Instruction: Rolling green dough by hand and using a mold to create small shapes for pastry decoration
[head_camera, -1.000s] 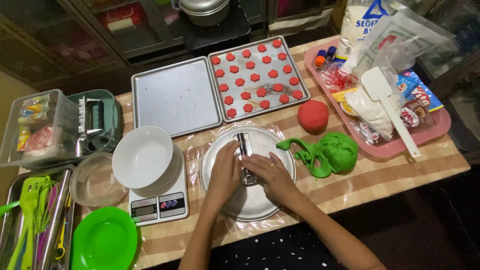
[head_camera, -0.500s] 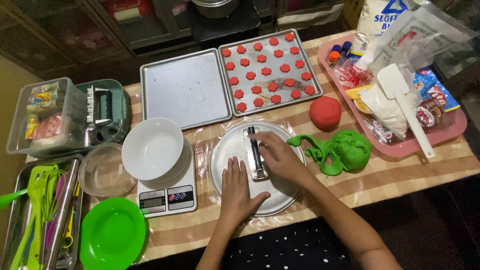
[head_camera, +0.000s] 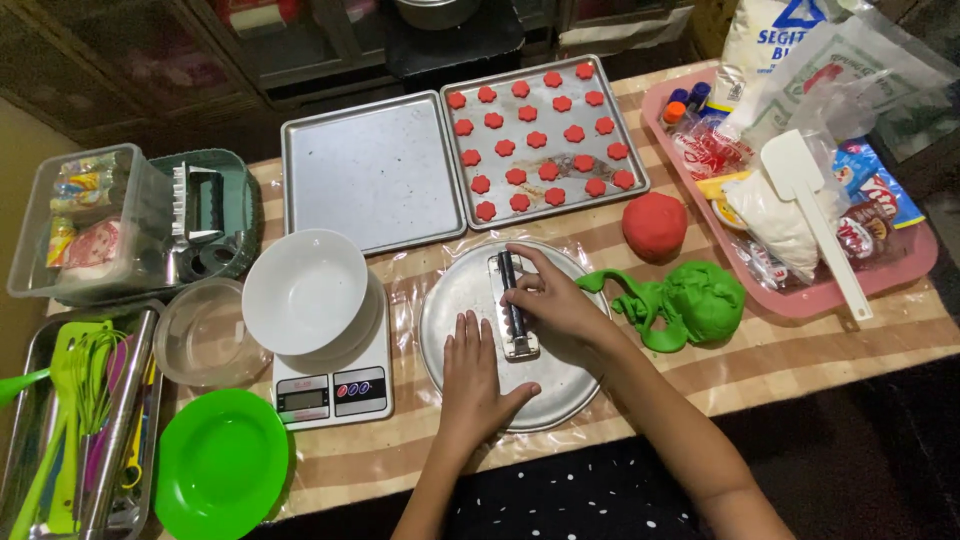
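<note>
Head view shows us our right hand (head_camera: 552, 305) gripping a metal cutter (head_camera: 513, 310) on the round tray (head_camera: 455, 300). Our left hand (head_camera: 473, 380) lies open and flat at the cutter's seven o'clock, just beside it.

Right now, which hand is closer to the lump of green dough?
Right. The right hand rests on the round tray, just left of the green dough; the left hand lies farther left.

The right hand (head_camera: 555, 305) covers part of the metal tool (head_camera: 513, 310) — its working face is hidden. The utensil tray (head_camera: 40, 420) — cut off at the left edge; its contents blur together.
</note>
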